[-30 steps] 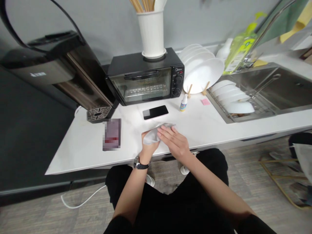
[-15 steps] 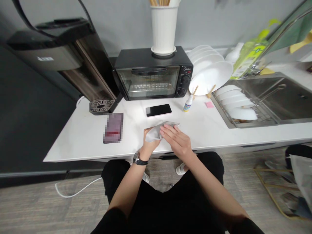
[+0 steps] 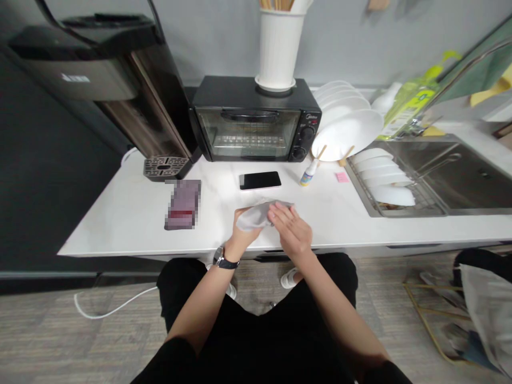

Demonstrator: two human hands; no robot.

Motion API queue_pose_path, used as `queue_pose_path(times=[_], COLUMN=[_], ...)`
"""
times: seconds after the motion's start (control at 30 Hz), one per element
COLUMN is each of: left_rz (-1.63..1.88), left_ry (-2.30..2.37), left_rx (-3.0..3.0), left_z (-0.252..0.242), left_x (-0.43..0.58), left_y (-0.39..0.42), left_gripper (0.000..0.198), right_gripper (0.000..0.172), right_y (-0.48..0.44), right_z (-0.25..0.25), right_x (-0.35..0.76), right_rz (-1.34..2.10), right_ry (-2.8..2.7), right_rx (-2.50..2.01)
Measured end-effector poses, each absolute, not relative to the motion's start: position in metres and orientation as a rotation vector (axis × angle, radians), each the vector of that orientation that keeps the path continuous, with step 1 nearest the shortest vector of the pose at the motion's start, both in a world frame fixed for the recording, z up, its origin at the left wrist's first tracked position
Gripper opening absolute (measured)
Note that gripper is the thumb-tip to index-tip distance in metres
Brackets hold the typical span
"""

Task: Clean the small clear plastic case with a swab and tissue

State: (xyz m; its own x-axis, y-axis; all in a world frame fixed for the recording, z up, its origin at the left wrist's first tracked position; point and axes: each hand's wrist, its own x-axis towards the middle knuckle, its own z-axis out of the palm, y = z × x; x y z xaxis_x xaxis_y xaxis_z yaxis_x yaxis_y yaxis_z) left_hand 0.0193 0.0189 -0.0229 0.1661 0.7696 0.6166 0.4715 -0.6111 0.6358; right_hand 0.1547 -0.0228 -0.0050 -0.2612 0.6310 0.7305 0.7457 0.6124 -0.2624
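A grey cloth point(image 3: 260, 213) lies near the bench's point(image 3: 120, 224) front edge, its long axis running left to right. The left hand point(image 3: 242, 232) grips its left end. The right hand point(image 3: 292, 229) rests open and flat on its right part.

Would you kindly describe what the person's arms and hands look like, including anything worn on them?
Both forearms are bare, with black sleeves showing only near the bottom edge of the picture. The left hand has a wristwatch with a dark strap and a round silver-rimmed face at the wrist. The right hand wears nothing visible: no glove, ring or band can be made out.
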Motion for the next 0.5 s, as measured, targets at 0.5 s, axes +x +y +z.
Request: queue_pose_path(times=[0.5], left_rz=[1.345], left_ry=[1.209], left_rx=[2.137], left_z=[-0.019], left_x=[0.022], left_y=[0.019], left_gripper=[0.012], right_gripper=[0.036], right_y=[-0.018], right_z=[-0.004], right_x=[0.164], right_rz=[-0.105], right_ry=[-1.88], right_rx=[-1.187])
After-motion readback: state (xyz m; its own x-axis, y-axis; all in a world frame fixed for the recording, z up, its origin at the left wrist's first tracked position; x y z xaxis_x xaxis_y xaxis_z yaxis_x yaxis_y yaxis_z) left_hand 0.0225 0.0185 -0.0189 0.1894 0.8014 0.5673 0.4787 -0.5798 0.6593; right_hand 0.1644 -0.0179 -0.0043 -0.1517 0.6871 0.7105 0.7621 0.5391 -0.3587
